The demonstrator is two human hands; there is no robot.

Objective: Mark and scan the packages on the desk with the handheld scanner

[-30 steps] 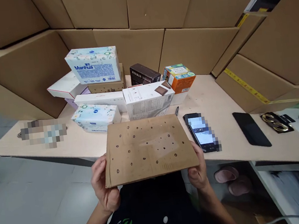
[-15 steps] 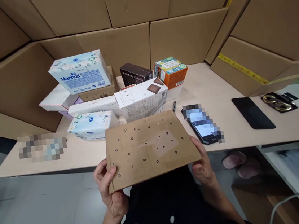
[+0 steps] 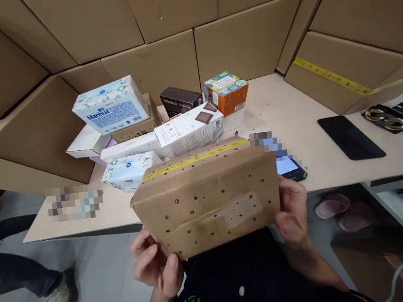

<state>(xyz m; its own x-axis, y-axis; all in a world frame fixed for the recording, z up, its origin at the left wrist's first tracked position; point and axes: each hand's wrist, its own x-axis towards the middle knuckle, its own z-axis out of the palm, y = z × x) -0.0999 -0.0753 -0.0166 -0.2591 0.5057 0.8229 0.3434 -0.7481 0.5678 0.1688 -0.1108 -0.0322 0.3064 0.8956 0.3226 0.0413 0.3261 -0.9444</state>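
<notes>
Between my two hands a brown cardboard box (image 3: 208,204) is held up in front of my body, at the table's front edge. Small dark rings and dots are drawn over its sides, and yellow tape runs along its upper face. My left hand (image 3: 158,264) grips the lower left corner, thumb on the near face. My right hand (image 3: 292,208) clasps the right end; some of its fingers are hidden behind the box. Just past the box's right end lies a phone (image 3: 287,166), partly covered by it. A tissue pack (image 3: 128,172) stands behind its left end.
A pile on the table (image 3: 273,108) includes another tissue pack (image 3: 111,105), a white box (image 3: 189,130), a dark box (image 3: 181,99) and an orange box (image 3: 232,99). A black flat slab (image 3: 351,137) lies right. Cardboard walls surround the table. A person's leg (image 3: 21,271) is at left.
The cardboard box has tipped so its taped upper face shows, and it now covers part of the phone. My view has shifted a little. A person's leg has appeared at the left.
</notes>
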